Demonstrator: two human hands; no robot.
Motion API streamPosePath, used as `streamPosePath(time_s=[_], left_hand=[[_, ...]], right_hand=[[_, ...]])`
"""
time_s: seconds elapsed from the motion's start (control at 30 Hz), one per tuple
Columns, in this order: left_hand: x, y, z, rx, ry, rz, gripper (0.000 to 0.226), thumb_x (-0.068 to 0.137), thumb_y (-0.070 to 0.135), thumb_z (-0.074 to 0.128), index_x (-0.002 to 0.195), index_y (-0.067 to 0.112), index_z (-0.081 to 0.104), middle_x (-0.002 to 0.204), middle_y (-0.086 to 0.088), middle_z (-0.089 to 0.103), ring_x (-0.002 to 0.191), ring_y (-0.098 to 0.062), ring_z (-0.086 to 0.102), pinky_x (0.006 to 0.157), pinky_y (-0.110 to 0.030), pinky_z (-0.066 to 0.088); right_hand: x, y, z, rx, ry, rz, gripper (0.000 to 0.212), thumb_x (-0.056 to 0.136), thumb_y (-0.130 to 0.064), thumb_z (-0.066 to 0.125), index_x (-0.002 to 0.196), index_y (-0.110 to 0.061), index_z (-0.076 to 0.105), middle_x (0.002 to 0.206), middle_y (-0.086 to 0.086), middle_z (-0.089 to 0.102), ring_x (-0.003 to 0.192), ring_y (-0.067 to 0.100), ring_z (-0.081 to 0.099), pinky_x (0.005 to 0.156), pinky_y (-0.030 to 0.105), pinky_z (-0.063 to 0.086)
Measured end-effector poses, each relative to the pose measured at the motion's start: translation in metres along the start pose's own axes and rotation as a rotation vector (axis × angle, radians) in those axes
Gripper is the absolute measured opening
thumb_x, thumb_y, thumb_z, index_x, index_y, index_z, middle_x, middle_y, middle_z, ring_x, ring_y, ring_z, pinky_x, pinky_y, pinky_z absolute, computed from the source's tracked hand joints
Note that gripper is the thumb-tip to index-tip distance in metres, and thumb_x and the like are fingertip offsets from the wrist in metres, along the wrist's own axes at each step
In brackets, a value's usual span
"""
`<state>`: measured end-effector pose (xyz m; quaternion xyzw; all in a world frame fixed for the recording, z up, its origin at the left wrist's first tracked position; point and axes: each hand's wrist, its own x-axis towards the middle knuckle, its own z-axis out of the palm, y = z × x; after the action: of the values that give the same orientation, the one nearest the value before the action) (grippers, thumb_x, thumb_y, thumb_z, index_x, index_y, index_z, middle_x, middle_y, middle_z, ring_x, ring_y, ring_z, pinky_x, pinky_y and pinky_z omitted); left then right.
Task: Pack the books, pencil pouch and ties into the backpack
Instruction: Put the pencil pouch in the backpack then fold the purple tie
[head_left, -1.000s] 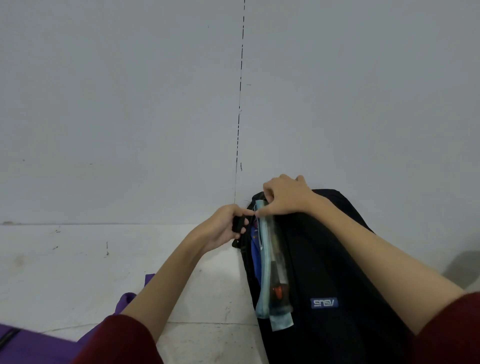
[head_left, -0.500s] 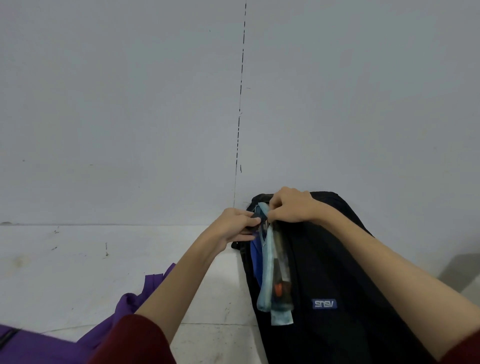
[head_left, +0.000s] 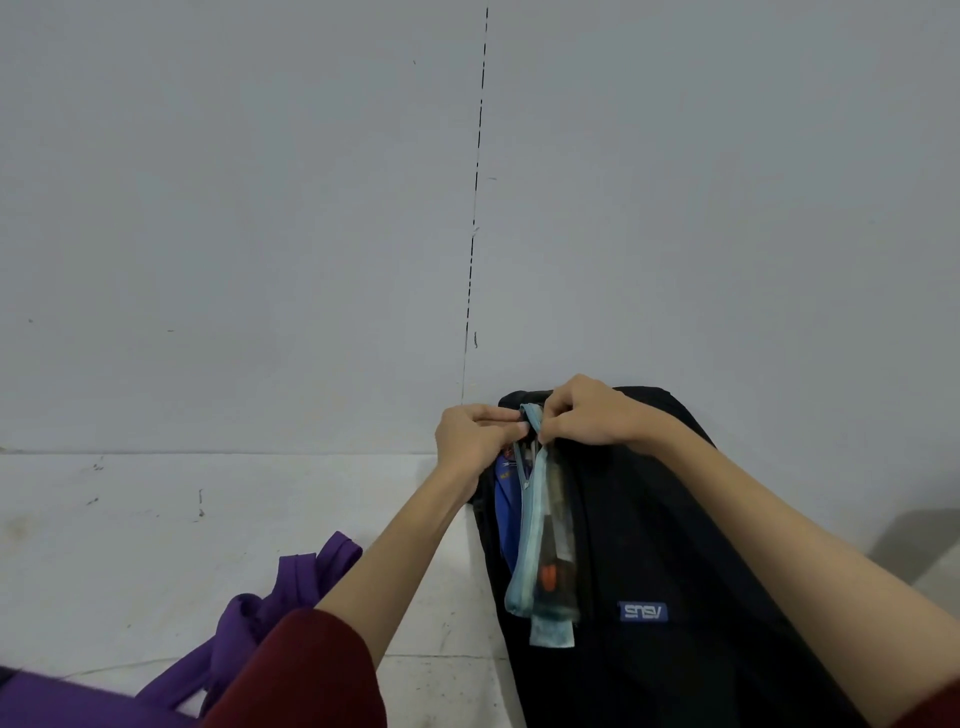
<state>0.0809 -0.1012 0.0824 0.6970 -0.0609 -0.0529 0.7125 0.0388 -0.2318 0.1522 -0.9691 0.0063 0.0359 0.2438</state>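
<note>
A black backpack (head_left: 670, 545) lies on the white floor against the wall, its long opening facing left. A clear pencil pouch (head_left: 545, 561) with a light-blue zipper sticks out of that opening, beside a blue book (head_left: 505, 499) inside. My left hand (head_left: 475, 436) pinches the black edge of the backpack at the top of the opening. My right hand (head_left: 592, 413) pinches the top end of the pencil pouch right beside it. Both hands nearly touch.
A purple bag (head_left: 78, 701) with purple straps (head_left: 306, 577) lies at the lower left on the white floor (head_left: 156, 545). A grey wall (head_left: 260, 208) with a vertical seam rises directly behind the backpack.
Both hands have drawn closer together at the top of the opening. The view has shifted, showing more of the purple straps at the lower left.
</note>
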Motion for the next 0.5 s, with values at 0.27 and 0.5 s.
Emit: streamPosePath(time_s=[0.27,0.5], left_hand=[[0.016,0.012,-0.017,0.103,-0.310,-0.011,0.021,0.080,-0.006,0.068,0.098,0.004,0.071,0.082,-0.005,0.070,0.075,-0.010,0.067,0.072,-0.014,0.054],[0.010,-0.003,-0.005,-0.033,-0.249,-0.019,0.024,0.085,0.003,0.066,0.109,0.001,0.066,0.082,-0.005,0.068,0.067,-0.004,0.067,0.067,-0.015,0.055]], right_hand=[[0.000,0.002,-0.002,0.034,-0.006,0.024,0.020,0.078,-0.018,0.068,0.060,-0.013,0.059,0.060,-0.003,0.045,0.064,0.012,0.041,0.079,0.034,0.030],[-0.001,0.008,-0.003,0.148,0.023,0.027,0.023,0.079,-0.015,0.068,0.058,-0.013,0.059,0.057,-0.002,0.044,0.059,0.009,0.038,0.060,0.023,0.031]])
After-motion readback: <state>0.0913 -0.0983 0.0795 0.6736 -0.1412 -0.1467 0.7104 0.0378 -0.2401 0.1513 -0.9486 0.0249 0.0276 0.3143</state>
